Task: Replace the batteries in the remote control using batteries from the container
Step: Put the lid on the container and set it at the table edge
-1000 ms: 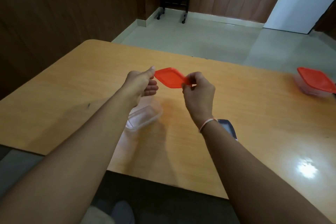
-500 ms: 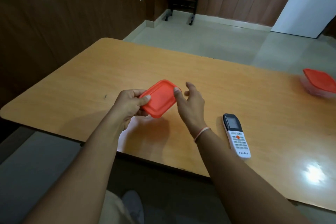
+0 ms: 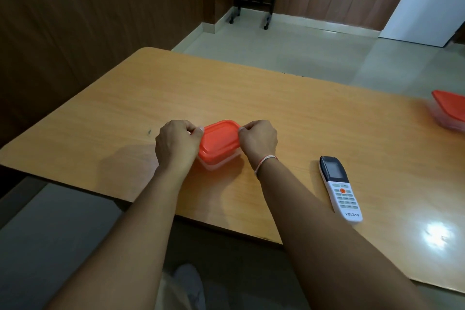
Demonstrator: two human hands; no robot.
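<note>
Dark wood panelling lines the walls behind a pale tiled floor, and in front of it stretches an orange-brown wooden table (image 3: 276, 98) with a rounded far-left corner. Near the middle of the table sits a small clear plastic container (image 3: 218, 163) with an orange lid (image 3: 219, 139) lying on top of it. The left hand (image 3: 176, 143) is curled closed around the lid's left edge, thumb tip pressed on the rim, while the right hand (image 3: 259, 138) is curled closed on the lid's right edge in the same way; a thin band circles the right wrist. To the right of the container, well apart from it and nearer the table's near edge, a white remote control (image 3: 340, 189) lies face up, its dark screen at the far end and the word VOLTAS at the near end. At the far right edge a second container with an orange lid (image 3: 450, 111) rests on the table, partly cut off.
</note>
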